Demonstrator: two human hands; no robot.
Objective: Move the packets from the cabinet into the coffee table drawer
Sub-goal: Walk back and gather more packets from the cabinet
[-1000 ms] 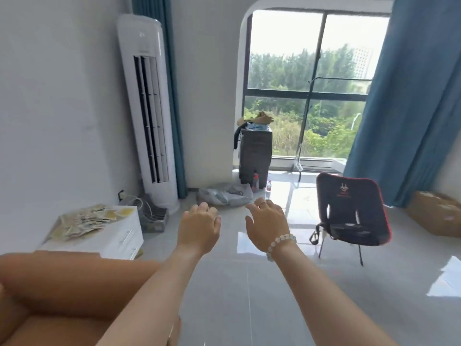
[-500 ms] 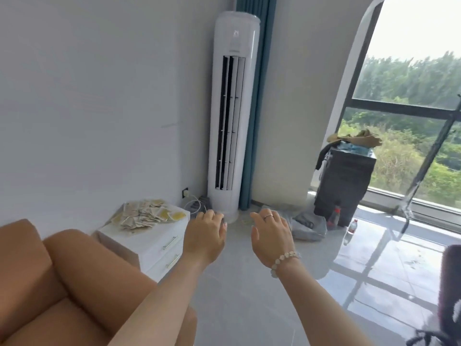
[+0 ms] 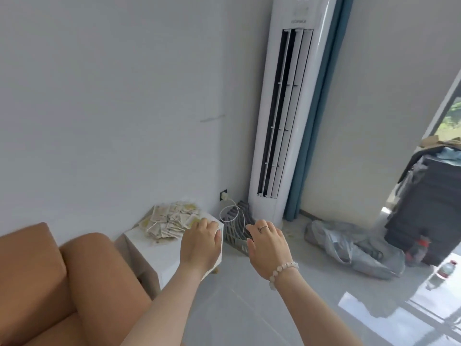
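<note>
Closing in on the white cabinet [image 3: 159,255] compared with half a second ago, bringing it from the lower left to just under the left hand [image 3: 200,242] and pushing the window nearly off the right edge. Showing the tower air conditioner [image 3: 287,108] larger and further right than before.

Reaching forward with both arms, palms down. Hovering the left hand over the cabinet's near right corner, fingers close together and loosely bent, gripping nothing; not possible to tell whether touching the top. Holding the right hand [image 3: 268,248] in the air just beside it, over the floor, fingers slightly apart and relaxed, gripping nothing. Wearing a ring [image 3: 263,228] on that hand and a bead bracelet [image 3: 282,269] on its wrist.

Leaving the packets [image 3: 169,221] in a loose, overlapping heap on the far part of the cabinet top, against the wall, just beyond the left fingertips.

Standing beside an orange-brown sofa [image 3: 30,283], its armrest touching the cabinet's left side. Trailing a white cable [image 3: 230,213] from a wall socket [image 3: 223,196] down to a grey slatted crate [image 3: 234,236] between cabinet and air conditioner. Hanging a blue curtain [image 3: 316,121] behind the air conditioner. Lying further right on the glossy floor, a crumpled grey plastic bag [image 3: 349,245], next to a dark cabinet [image 3: 429,208] and a red-capped bottle [image 3: 446,268].
</note>
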